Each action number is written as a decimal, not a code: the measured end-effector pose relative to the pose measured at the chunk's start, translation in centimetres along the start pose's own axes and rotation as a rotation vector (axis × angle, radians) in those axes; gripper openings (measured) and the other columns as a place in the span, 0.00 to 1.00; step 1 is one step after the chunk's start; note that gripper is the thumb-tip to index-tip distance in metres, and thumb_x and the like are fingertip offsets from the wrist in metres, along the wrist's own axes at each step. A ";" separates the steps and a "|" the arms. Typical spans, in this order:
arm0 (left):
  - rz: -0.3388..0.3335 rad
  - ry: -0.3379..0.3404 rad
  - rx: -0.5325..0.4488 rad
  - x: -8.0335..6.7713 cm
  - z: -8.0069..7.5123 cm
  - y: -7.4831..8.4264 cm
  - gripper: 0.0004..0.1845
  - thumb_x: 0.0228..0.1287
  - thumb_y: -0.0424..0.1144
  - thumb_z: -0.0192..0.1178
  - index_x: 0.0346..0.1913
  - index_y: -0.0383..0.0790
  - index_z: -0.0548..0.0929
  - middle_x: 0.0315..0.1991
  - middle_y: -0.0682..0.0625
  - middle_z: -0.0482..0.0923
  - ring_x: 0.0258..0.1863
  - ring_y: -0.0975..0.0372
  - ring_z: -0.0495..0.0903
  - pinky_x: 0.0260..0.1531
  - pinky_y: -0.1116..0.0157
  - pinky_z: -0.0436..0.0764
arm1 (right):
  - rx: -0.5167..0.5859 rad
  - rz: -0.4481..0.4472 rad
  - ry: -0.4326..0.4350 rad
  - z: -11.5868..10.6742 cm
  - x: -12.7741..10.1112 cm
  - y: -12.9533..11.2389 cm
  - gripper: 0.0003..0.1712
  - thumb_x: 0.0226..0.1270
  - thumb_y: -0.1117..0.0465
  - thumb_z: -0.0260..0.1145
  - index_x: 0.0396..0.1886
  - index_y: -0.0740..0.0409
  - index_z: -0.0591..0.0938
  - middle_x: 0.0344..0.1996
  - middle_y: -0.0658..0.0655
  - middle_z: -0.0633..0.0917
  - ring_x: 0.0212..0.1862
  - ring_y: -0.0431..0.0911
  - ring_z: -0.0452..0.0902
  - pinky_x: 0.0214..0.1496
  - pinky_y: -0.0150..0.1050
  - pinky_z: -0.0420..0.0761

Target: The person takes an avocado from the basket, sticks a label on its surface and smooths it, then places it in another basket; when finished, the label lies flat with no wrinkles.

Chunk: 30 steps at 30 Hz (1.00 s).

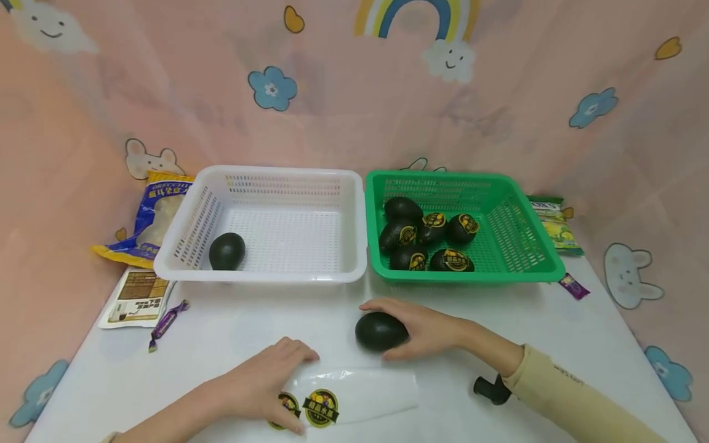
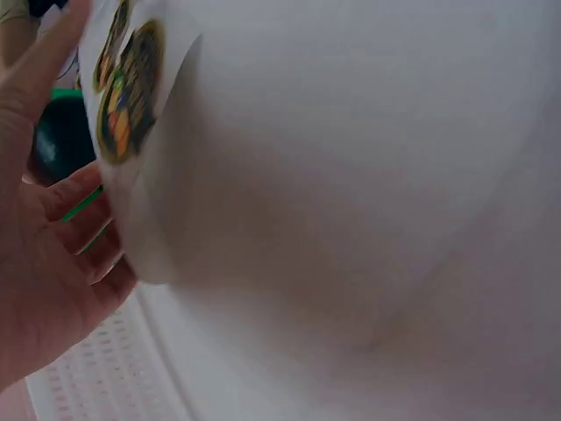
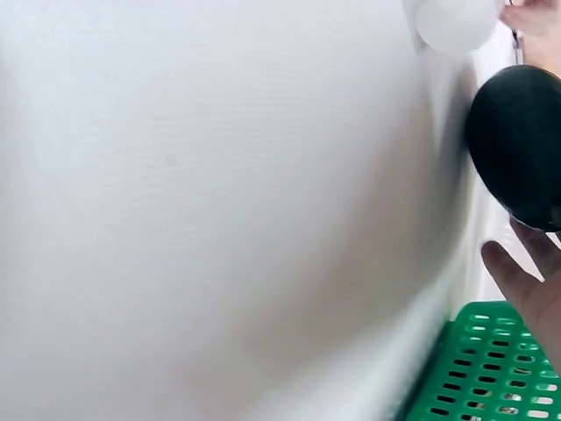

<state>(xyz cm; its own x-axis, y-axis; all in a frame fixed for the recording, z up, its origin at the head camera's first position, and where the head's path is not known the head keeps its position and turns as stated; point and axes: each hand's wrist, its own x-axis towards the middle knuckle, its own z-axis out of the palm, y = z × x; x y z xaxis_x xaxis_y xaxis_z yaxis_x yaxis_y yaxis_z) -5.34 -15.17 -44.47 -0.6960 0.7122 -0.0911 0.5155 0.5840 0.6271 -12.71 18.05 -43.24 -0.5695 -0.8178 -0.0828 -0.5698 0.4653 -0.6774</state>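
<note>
Right hand (image 1: 426, 329) cupped around dark egg (image 1: 381, 331); left hand (image 1: 266, 384) pinching sticker sheet (image 1: 354, 394) flat. White table (image 1: 249, 320), pink cartoon backdrop (image 1: 498, 111).

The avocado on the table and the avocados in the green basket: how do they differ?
The avocado on the table is bare, with no label; most avocados in the green basket show round yellow-and-black stickers. The table one lies alone under the right hand; the basket ones huddle together, touching. All are dark green and alike in size and shape.
</note>
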 end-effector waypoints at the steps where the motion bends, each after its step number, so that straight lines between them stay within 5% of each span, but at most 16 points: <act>1: 0.011 -0.022 0.007 -0.1 0.2 0.0 0.38 0.48 0.60 0.73 0.59 0.48 0.71 0.52 0.61 0.71 0.49 0.68 0.69 0.50 0.65 0.74 | -0.010 -0.003 0.021 -0.2 0.0 -0.1 0.45 0.59 0.43 0.72 0.73 0.41 0.62 0.68 0.38 0.64 0.70 0.39 0.58 0.69 0.46 0.64; 5: 0.017 -0.064 -0.221 1.1 0.0 -0.1 0.24 0.53 0.43 0.74 0.52 0.49 0.77 0.43 0.65 0.79 0.39 0.72 0.76 0.41 0.69 0.77 | -0.045 -0.146 0.195 -0.4 0.2 -1.4 0.33 0.63 0.45 0.70 0.66 0.44 0.71 0.63 0.40 0.72 0.66 0.39 0.63 0.65 0.45 0.68; 10: -0.061 -0.160 -0.632 3.7 -1.2 0.7 0.19 0.55 0.40 0.73 0.50 0.46 0.82 0.37 0.55 0.86 0.33 0.63 0.84 0.35 0.67 0.81 | -0.151 -0.416 0.363 0.6 0.2 -4.9 0.18 0.59 0.52 0.75 0.48 0.47 0.83 0.47 0.42 0.80 0.52 0.39 0.72 0.55 0.36 0.73; 15: -0.112 -0.216 -0.886 4.8 -1.7 1.9 0.24 0.56 0.36 0.71 0.57 0.40 0.80 0.41 0.44 0.84 0.33 0.60 0.83 0.33 0.68 0.81 | -0.359 -0.383 0.446 1.7 -0.5 -6.8 0.16 0.57 0.48 0.75 0.44 0.46 0.84 0.43 0.41 0.80 0.49 0.37 0.72 0.54 0.32 0.71; 20: -0.140 -0.245 -1.092 4.8 -1.5 2.3 0.28 0.57 0.32 0.69 0.61 0.32 0.75 0.44 0.41 0.84 0.36 0.61 0.83 0.37 0.68 0.82 | -0.270 -0.307 0.483 2.4 -1.0 -6.7 0.12 0.56 0.51 0.76 0.39 0.43 0.84 0.42 0.39 0.81 0.48 0.36 0.72 0.51 0.32 0.71; 26: -0.140 -0.295 -1.153 4.5 -1.2 2.0 0.28 0.58 0.32 0.69 0.62 0.30 0.74 0.45 0.42 0.84 0.39 0.61 0.84 0.39 0.67 0.82 | -0.004 -0.245 0.434 2.8 -1.3 -6.8 0.08 0.59 0.56 0.75 0.33 0.41 0.82 0.40 0.39 0.82 0.49 0.36 0.72 0.51 0.34 0.76; 30: -0.140 -0.285 -0.949 3.9 -0.8 1.7 0.26 0.58 0.36 0.70 0.61 0.38 0.77 0.46 0.48 0.84 0.43 0.65 0.81 0.45 0.69 0.78 | 0.120 -0.194 0.391 2.0 -1.4 -6.9 0.07 0.62 0.57 0.72 0.34 0.42 0.81 0.40 0.40 0.82 0.48 0.38 0.74 0.52 0.37 0.76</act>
<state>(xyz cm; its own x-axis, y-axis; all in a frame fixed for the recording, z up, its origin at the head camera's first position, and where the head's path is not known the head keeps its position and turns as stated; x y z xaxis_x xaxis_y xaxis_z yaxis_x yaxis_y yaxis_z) -7.56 -11.63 -43.15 -0.5102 0.8002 -0.3153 -0.2611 0.2052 0.9432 -6.74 15.33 -39.92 -0.6533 -0.6856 0.3212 -0.6284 0.2544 -0.7351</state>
